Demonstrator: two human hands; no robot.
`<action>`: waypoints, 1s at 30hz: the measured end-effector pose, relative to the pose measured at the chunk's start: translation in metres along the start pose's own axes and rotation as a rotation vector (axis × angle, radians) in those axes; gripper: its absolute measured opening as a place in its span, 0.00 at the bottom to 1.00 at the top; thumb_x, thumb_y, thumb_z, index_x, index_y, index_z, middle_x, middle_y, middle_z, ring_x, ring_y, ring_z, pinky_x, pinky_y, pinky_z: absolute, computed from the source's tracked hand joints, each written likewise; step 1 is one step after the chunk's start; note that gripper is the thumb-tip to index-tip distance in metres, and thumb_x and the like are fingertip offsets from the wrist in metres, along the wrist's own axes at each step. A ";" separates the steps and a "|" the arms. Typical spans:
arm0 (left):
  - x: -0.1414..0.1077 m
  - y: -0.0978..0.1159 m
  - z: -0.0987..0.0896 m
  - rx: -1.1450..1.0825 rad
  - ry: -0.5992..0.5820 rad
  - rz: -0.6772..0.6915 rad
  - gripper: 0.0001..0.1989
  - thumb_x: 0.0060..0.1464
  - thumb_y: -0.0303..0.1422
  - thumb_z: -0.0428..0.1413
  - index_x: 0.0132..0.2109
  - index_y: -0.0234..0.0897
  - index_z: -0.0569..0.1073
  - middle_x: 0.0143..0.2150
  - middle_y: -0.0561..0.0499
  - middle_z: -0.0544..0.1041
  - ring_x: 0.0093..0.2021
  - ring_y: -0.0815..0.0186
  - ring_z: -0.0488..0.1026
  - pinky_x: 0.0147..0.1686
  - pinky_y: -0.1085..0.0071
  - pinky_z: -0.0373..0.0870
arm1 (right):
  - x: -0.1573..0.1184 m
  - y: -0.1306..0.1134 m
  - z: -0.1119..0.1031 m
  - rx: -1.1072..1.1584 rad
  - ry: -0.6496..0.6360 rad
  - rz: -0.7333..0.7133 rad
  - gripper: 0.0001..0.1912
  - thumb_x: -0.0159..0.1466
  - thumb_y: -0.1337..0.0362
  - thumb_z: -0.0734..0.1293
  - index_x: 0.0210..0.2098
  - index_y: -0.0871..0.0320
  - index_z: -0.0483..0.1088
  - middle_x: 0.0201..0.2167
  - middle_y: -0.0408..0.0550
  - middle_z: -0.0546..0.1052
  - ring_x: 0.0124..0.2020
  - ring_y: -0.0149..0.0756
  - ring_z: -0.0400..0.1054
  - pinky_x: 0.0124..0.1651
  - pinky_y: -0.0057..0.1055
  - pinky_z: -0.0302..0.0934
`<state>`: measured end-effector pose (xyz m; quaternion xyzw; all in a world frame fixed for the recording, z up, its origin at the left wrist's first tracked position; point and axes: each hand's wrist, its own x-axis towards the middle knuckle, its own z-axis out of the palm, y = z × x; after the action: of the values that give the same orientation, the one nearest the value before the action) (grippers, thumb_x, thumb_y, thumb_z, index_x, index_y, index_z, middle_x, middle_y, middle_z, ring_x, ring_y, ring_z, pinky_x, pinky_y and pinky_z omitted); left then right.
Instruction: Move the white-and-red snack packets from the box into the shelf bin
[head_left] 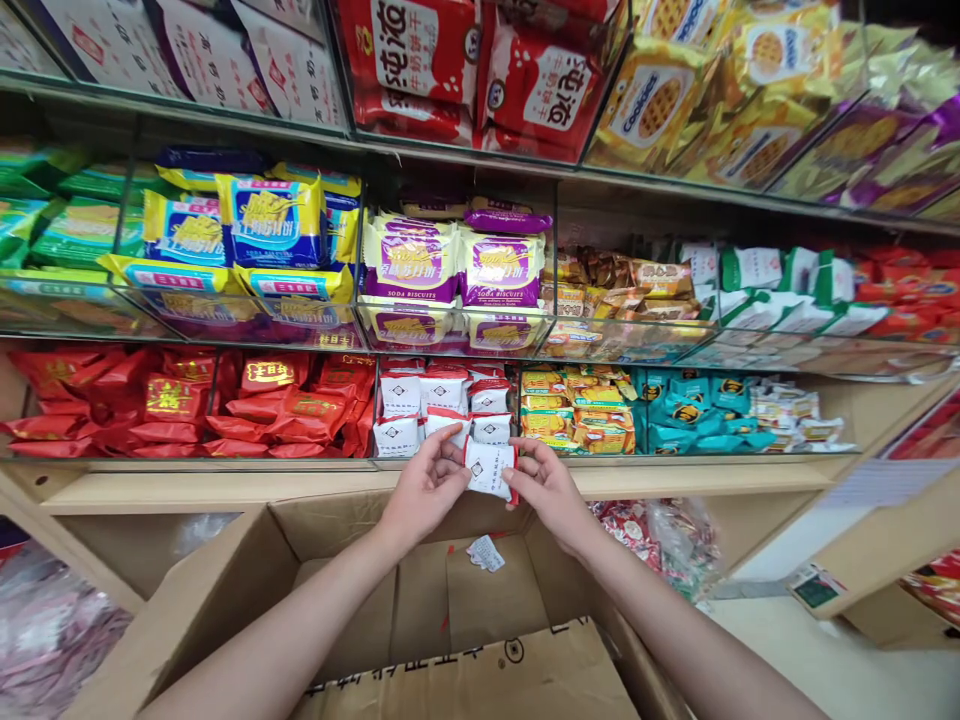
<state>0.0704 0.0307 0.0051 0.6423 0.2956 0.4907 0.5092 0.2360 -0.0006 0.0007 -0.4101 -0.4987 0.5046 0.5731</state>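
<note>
A small white packet with red ends (490, 469) is held between both hands, above the far edge of an open cardboard box (337, 520). My left hand (429, 482) pinches its left end, and my right hand (546, 488) grips its right end. Just behind the packet, similar white and red packets (396, 436) are stacked in a bottom-shelf compartment. Inside the box lies a crumpled white piece (486, 553) with print on it, near some small red scraps.
Red packets (172, 400) lie left of the white ones, yellow packets (577, 410) and teal packets (686, 410) to the right. Clear dividers and shelf fronts bound the compartments. Bagged goods (652, 530) sit under the shelf at right.
</note>
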 end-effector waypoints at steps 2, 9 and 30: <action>-0.001 0.001 0.000 0.009 0.014 0.008 0.21 0.48 0.31 0.54 0.50 0.39 0.61 0.33 0.56 0.62 0.29 0.74 0.62 0.30 0.74 0.61 | -0.001 -0.001 0.001 0.009 0.014 0.021 0.24 0.49 0.59 0.69 0.42 0.56 0.57 0.29 0.43 0.72 0.25 0.29 0.64 0.22 0.26 0.62; -0.002 0.001 0.002 0.002 0.015 0.017 0.16 0.50 0.33 0.51 0.46 0.39 0.57 0.33 0.55 0.65 0.31 0.70 0.69 0.32 0.70 0.66 | 0.012 -0.011 -0.006 0.139 0.197 -0.199 0.28 0.48 0.63 0.70 0.47 0.53 0.58 0.34 0.43 0.73 0.32 0.32 0.67 0.33 0.30 0.64; 0.017 0.019 -0.024 1.199 0.113 0.338 0.20 0.56 0.33 0.45 0.56 0.39 0.62 0.49 0.43 0.61 0.41 0.62 0.68 0.40 0.66 0.67 | 0.064 -0.037 0.004 -1.080 0.292 -0.516 0.10 0.58 0.59 0.60 0.33 0.60 0.66 0.32 0.51 0.73 0.36 0.40 0.65 0.40 0.35 0.57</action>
<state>0.0520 0.0485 0.0291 0.8272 0.4404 0.3466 -0.0407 0.2381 0.0565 0.0475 -0.5735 -0.6834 -0.0357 0.4504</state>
